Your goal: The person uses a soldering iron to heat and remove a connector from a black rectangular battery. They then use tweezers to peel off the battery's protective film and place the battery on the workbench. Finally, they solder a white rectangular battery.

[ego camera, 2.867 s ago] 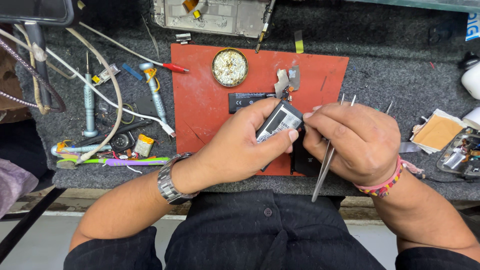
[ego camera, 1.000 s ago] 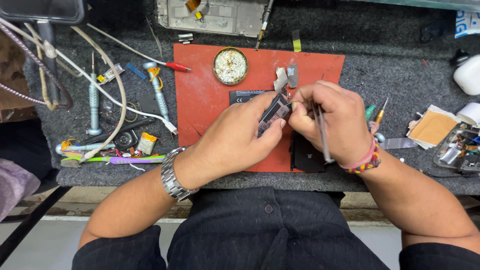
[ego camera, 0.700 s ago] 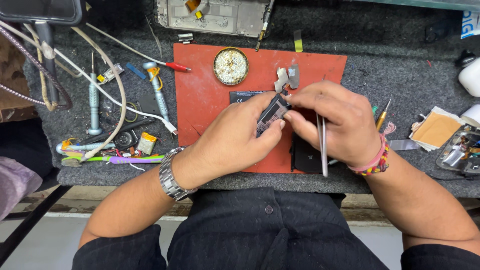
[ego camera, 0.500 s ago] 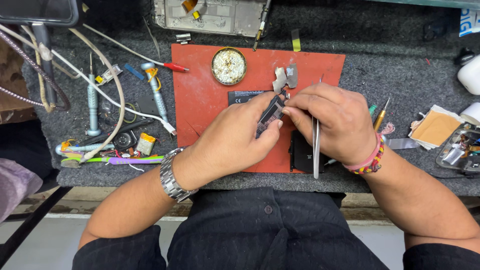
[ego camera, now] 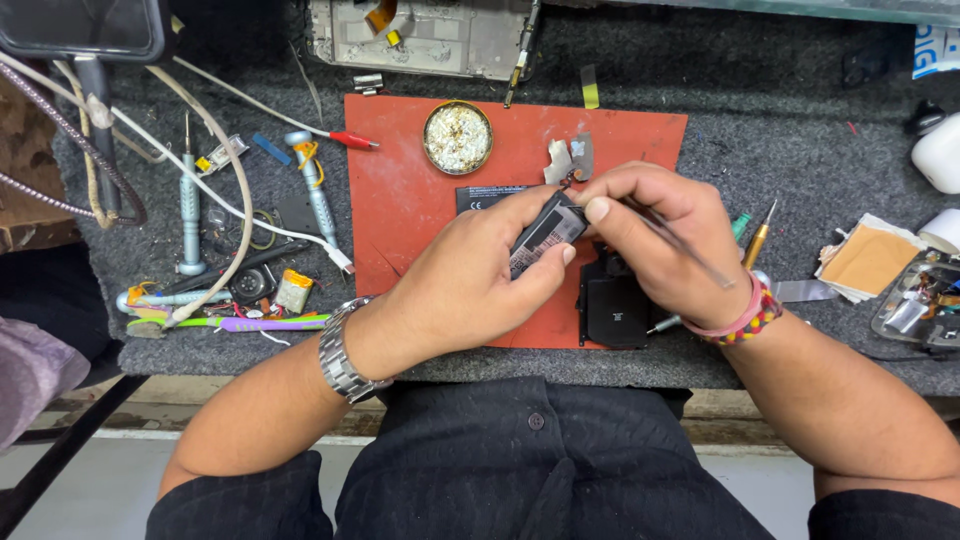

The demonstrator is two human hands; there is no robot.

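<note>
My left hand [ego camera: 478,272] grips a small dark rectangular battery-like part [ego camera: 545,232], held tilted above the red mat [ego camera: 405,205]. My right hand [ego camera: 655,235] pinches the part's upper end with thumb and forefinger, and thin metal tweezers [ego camera: 690,250] lie across its palm. A black flat device piece [ego camera: 612,305] lies on the mat just under my right hand. A second dark battery [ego camera: 482,195] lies flat on the mat behind my left hand, partly hidden.
A round tin of small bits [ego camera: 457,137] sits at the mat's top. Screwdrivers [ego camera: 190,205], cables and coloured tools [ego camera: 250,322] clutter the left. An opened phone frame [ego camera: 420,35] lies at the back. Paper squares [ego camera: 868,260] and a tray of parts [ego camera: 925,305] sit at right.
My right hand has turned, swinging the tweezers from pointing down toward the table edge to lying across the palm. Its fingertips have closed on the part's upper end.
</note>
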